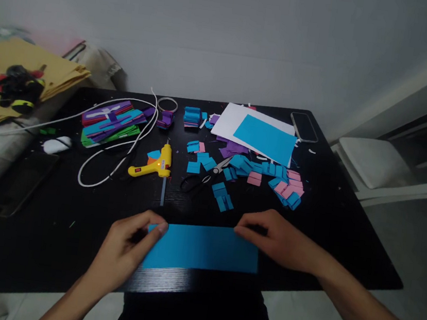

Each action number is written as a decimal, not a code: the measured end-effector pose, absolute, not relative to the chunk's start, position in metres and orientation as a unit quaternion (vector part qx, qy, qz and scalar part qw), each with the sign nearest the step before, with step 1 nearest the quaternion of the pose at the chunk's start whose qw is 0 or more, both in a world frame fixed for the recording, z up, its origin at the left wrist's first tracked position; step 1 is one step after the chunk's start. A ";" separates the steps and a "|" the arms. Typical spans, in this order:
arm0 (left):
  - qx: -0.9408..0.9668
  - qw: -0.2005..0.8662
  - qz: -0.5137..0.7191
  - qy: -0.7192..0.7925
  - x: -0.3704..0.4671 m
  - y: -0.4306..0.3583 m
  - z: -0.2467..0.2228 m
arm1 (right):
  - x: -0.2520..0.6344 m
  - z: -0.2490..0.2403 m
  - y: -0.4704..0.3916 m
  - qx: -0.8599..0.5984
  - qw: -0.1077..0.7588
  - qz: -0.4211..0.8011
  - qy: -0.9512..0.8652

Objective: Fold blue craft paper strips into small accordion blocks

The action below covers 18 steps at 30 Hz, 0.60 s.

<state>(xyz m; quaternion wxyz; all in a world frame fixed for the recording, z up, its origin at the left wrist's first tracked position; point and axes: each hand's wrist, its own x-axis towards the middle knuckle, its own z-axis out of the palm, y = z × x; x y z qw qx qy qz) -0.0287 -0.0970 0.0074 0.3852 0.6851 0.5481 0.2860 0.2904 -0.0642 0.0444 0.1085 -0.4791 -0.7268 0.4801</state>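
Note:
A blue rectangular sheet of paper [202, 249] lies lengthwise near the front edge of the black table [317, 230]. At its upper left corner, my left hand [125, 245] pinches the paper between thumb and fingers. My right hand [277, 238] is closed at the far edge on the right, its fingertips gripping the paper there. Beyond the paper are small folded blue paper pieces [223, 197], and a yellow glue gun [163, 161] with a glue stick in its back and a small orange light on.
Scissors [221, 166] lie amid blue and pink folded pieces [291, 188]. Behind them are a white sheet [226, 117] and a larger blue sheet [266, 138]. A white cable [84, 165] loops on the left near stacked coloured paper [115, 122]. Phones lie at back right [303, 127] and left [18, 185].

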 end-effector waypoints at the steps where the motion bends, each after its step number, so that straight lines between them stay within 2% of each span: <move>1: 0.678 0.387 0.274 0.562 -0.031 -0.097 0.001 | 0.298 0.039 -0.063 -0.492 0.100 0.481 -0.719; 3: 0.685 0.370 0.248 0.576 -0.033 -0.097 -0.010 | 0.307 0.028 -0.064 -0.522 0.078 0.458 -0.715; 5: 0.714 0.330 0.232 0.572 -0.031 -0.097 -0.017 | 0.308 0.018 -0.070 -0.565 0.070 0.366 -0.736; 7: 0.745 0.257 0.235 0.569 -0.026 -0.097 -0.022 | 0.301 0.009 -0.078 -0.601 0.102 0.237 -0.757; 9: 0.767 0.162 0.244 0.571 -0.021 -0.098 -0.023 | 0.287 0.001 -0.090 -0.583 0.180 0.167 -0.775; 12: 0.817 0.069 0.233 0.523 -0.014 -0.106 -0.025 | 0.264 -0.013 -0.110 -0.474 0.253 0.178 -0.825; 15: 0.875 0.075 0.214 0.427 -0.004 -0.119 -0.030 | 0.245 -0.027 -0.125 -0.402 0.246 0.158 -0.868; 18: 0.897 0.086 0.185 0.393 0.004 -0.128 -0.038 | 0.236 -0.039 -0.131 -0.375 0.213 0.131 -0.892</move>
